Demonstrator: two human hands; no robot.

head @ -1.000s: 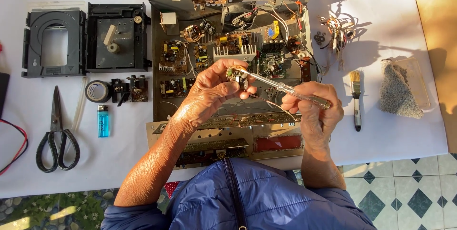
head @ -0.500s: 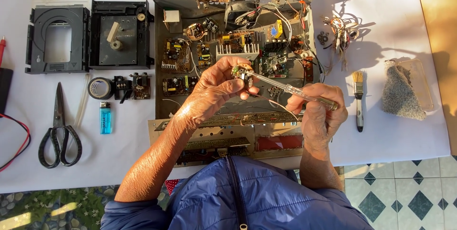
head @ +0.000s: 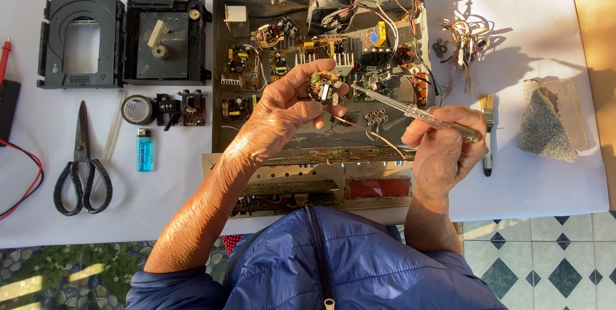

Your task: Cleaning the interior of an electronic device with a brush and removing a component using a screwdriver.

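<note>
Bright low sunlight, long sharp shadows

Small round circuit board with mixed components point(head: 323, 87), held tilted above open chassis, clear-handled thin metal screwdriver point(head: 410, 110), tip touching board from four o'clock

My jacket point(head: 333, 265) is blue, and the floor tiles point(head: 545, 265) beneath me show a white and dark-teal diamond pattern. On the white tablecloth point(head: 160, 194) lie black-handled scissors point(head: 82, 162), a translucent blue lighter point(head: 144, 150) and a speckled grey pouch point(head: 545, 124).
</note>
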